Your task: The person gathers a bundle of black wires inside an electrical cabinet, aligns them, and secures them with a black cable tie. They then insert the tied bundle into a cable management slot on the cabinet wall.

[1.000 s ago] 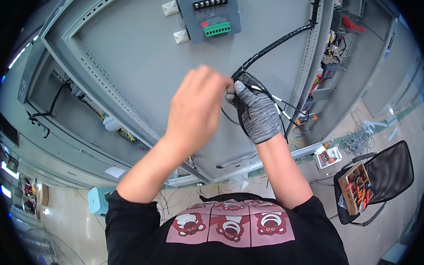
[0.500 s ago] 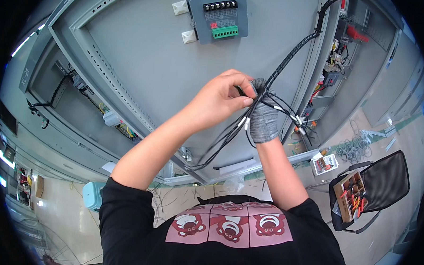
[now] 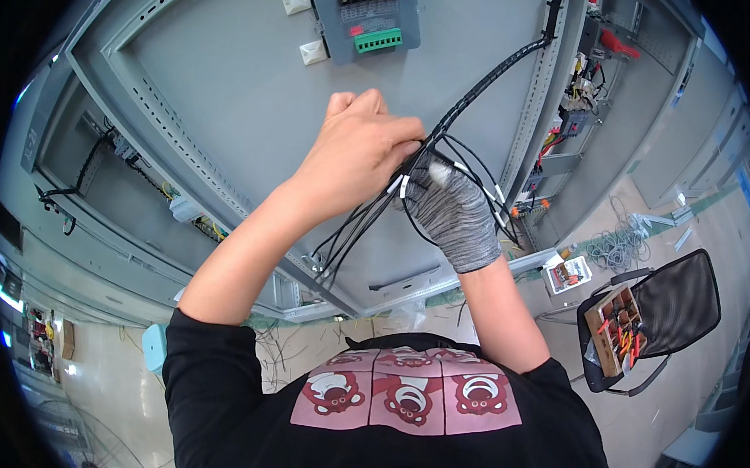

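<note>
A black cable bundle [image 3: 489,82], wrapped in spiral sleeving, comes down from the upper right along a grey cabinet door. Below the wrapped part, loose black wires [image 3: 339,242] with white marker sleeves [image 3: 405,186] fan out to both sides. My bare left hand [image 3: 355,154] pinches at the lower end of the wrapped part; its fingertips are partly hidden. Under it, my right hand [image 3: 458,214], in a grey knitted glove, is closed round the bundle with the thumb in front. A grey panel meter [image 3: 367,20] with a green terminal block sits on the door above.
A perforated cabinet rail [image 3: 178,133] runs along the left, and wired switchgear [image 3: 578,96] fills the right side. On a black chair [image 3: 682,302] lies a wooden toolbox [image 3: 609,340]. Coiled wire [image 3: 617,249] and a white box [image 3: 567,276] are nearby.
My left hand has turned over, knuckles up, still pinching at the bundle. My gloved right hand has shifted left and lower, its thumb now in front. The view has shifted slightly.
</note>
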